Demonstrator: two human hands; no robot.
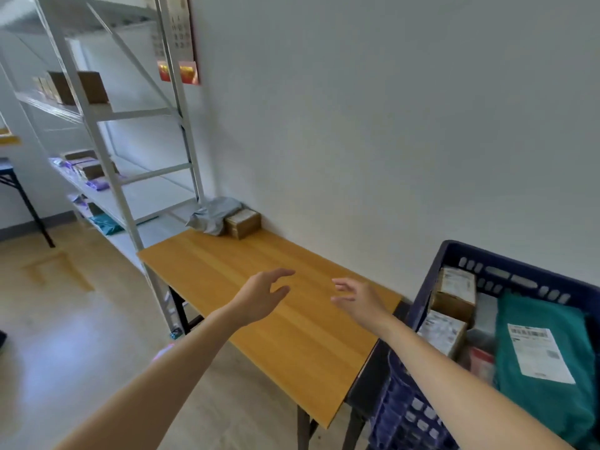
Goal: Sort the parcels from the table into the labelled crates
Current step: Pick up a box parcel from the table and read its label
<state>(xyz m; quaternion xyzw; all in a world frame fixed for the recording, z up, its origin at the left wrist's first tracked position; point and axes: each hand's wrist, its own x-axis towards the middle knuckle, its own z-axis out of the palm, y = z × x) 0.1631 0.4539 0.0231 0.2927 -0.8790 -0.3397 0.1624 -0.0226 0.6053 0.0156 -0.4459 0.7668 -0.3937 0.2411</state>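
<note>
A wooden table (227, 274) stands against the wall. At its far end lie a grey poly-bag parcel (212, 214) and a small brown cardboard box (243, 223), side by side. My left hand (261, 295) and my right hand (358, 298) hover above the table's middle, both with fingers spread and holding nothing. A dark blue crate (506, 276) sits at the table's right end. It holds two small label-bearing boxes (453, 292), a green poly-bag parcel (545, 362) with a white label and other packets.
A grey metal shelf rack (110, 177) stands left of the table, with boxes and purple packets on its shelves. A calendar (177, 40) hangs on the wall behind it. A black-legged table (19, 186) is at far left. Wooden floor lies in front.
</note>
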